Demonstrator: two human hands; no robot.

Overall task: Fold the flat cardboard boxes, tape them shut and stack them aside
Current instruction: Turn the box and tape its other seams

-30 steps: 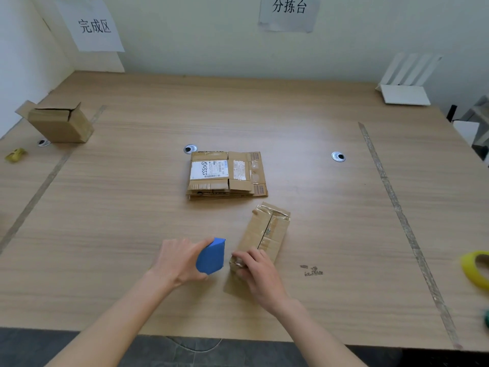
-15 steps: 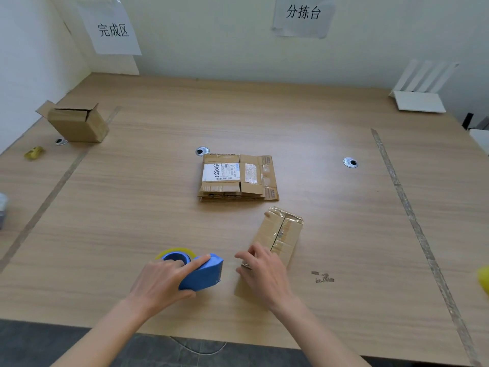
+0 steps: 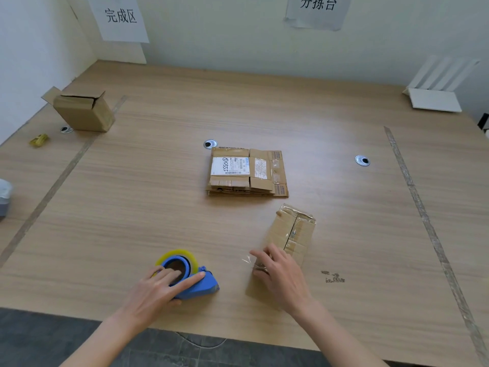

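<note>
A small folded cardboard box lies on the wooden table near the front edge, with clear tape along its top seam. My right hand presses on its near end, fingers spread over a loose bit of tape. My left hand rests on a blue tape dispenser with a yellowish roll, lying on the table left of the box. A stack of flat cardboard boxes with a white label lies in the middle of the table.
An assembled box with loose top flaps stands at the far left. A yellow scrap lies near it. A white stand sits at the far right. Tape strips run along the table on both sides.
My left hand has carried the tape dispenser away from the box to the left and laid it on the table. My right hand stays on the box's near end.
</note>
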